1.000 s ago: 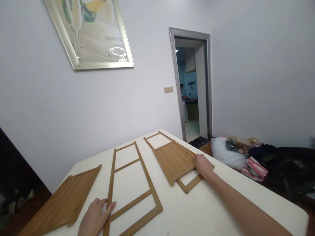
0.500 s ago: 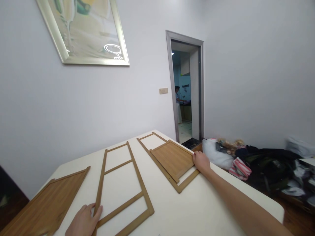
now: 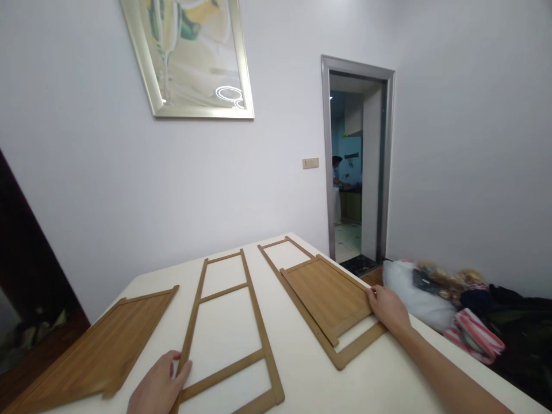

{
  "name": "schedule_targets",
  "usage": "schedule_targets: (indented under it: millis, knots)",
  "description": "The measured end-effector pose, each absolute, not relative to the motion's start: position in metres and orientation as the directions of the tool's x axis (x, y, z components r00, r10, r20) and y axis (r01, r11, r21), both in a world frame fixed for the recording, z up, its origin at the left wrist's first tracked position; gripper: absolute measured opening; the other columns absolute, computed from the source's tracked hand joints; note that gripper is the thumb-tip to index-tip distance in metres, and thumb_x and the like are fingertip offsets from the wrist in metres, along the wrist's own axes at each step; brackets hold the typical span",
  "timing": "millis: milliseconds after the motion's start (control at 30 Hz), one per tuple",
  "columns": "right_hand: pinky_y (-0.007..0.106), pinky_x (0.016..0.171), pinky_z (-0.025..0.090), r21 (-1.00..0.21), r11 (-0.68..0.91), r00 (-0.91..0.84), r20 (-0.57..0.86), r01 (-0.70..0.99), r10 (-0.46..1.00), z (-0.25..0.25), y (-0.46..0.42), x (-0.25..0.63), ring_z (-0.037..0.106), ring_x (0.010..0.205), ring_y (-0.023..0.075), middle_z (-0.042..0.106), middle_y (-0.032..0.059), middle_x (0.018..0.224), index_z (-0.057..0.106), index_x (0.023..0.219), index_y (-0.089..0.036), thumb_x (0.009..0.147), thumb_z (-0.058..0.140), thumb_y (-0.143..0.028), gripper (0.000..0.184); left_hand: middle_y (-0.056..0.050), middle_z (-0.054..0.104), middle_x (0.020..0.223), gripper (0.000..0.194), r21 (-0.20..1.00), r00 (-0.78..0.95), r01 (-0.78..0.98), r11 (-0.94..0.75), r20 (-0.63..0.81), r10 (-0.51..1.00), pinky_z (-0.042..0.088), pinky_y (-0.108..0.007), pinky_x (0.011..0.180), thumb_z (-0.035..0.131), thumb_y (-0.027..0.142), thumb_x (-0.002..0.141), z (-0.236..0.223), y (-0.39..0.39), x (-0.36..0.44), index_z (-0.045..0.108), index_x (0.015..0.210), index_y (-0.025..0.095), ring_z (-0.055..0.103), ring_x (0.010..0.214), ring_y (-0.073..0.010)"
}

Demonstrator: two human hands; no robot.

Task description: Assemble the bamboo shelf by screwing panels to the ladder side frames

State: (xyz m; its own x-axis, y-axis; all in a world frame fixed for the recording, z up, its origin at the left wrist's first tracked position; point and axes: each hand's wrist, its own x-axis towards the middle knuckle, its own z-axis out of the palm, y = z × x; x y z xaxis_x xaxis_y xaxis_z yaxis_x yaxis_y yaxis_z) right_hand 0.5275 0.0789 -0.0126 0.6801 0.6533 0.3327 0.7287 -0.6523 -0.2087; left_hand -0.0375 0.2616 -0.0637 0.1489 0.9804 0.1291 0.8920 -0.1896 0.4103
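My left hand [image 3: 157, 382] has its thumb and fingers closed around the left rail of a ladder-like wooden frame [image 3: 260, 322], which lies on the white table [image 3: 297, 345]. At the right, my right hand [image 3: 390, 310] pinches the right edge of a brown wooden panel [image 3: 325, 299]. That panel rests on top of a second wooden frame [image 3: 362, 347], whose far and near ends stick out beyond it. Left of my left hand lies another wooden panel [image 3: 103, 351], touched by neither hand.
Behind the table stands a white wall with a framed picture [image 3: 202, 109] and a switch plate [image 3: 310, 163]. A doorway [image 3: 325, 172] opens onto a room where a person [image 3: 336, 195] stands. Bags and a striped cloth [image 3: 474, 336] are heaped beyond the table's right edge.
The view has swung left, so everything sits farther right in it. Both hands keep their hold, the left on the frame rail and the right on the panel edge.
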Motion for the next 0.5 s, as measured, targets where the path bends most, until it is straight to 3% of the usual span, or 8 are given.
schedule_targets:
  millis: [267, 400, 500]
  knots:
    - [0.036, 0.081, 0.045, -0.213, -0.640, 0.670, 0.340, 0.738, 0.660, -0.016, 0.082, 0.530, 0.065, 0.094, 0.0298, 0.071, 0.0178, 0.099, 0.071, 0.099, -0.011, 0.097, 0.036, -0.034, 0.042, -0.003, 0.064, 0.084, 0.040, 0.361, 0.134, 0.917, -0.168, 0.117, 0.984, 0.041, -0.033, 0.067, 0.037, 0.054, 0.087, -0.050, 0.253, -0.031, 0.057, 0.102, 0.022, 0.064, 0.082, -0.0251]
    - [0.040, 0.083, 0.044, -0.225, -0.624, 0.654, 0.412, 0.748, 0.635, -0.009, 0.078, 0.521, 0.061, 0.094, 0.0322, 0.068, 0.0215, 0.098, 0.070, 0.103, -0.007, 0.097, 0.037, -0.032, 0.042, -0.007, 0.065, 0.083, 0.046, 0.416, 0.138, 0.881, -0.226, 0.230, 0.963, 0.044, -0.037, 0.073, 0.038, 0.056, 0.087, -0.046, 0.246, -0.029, 0.062, 0.100, 0.018, 0.064, 0.083, -0.0276]
    - [0.046, 0.087, 0.041, -0.226, -0.597, 0.618, 0.498, 0.770, 0.608, 0.002, 0.069, 0.507, 0.053, 0.105, 0.0374, 0.061, 0.0280, 0.109, 0.065, 0.112, -0.002, 0.096, 0.038, -0.029, 0.042, -0.011, 0.067, 0.088, 0.055, 0.461, 0.129, 0.845, -0.271, 0.316, 0.940, 0.046, -0.040, 0.084, 0.029, 0.056, 0.091, -0.045, 0.234, -0.031, 0.064, 0.101, 0.014, 0.064, 0.090, -0.0290]
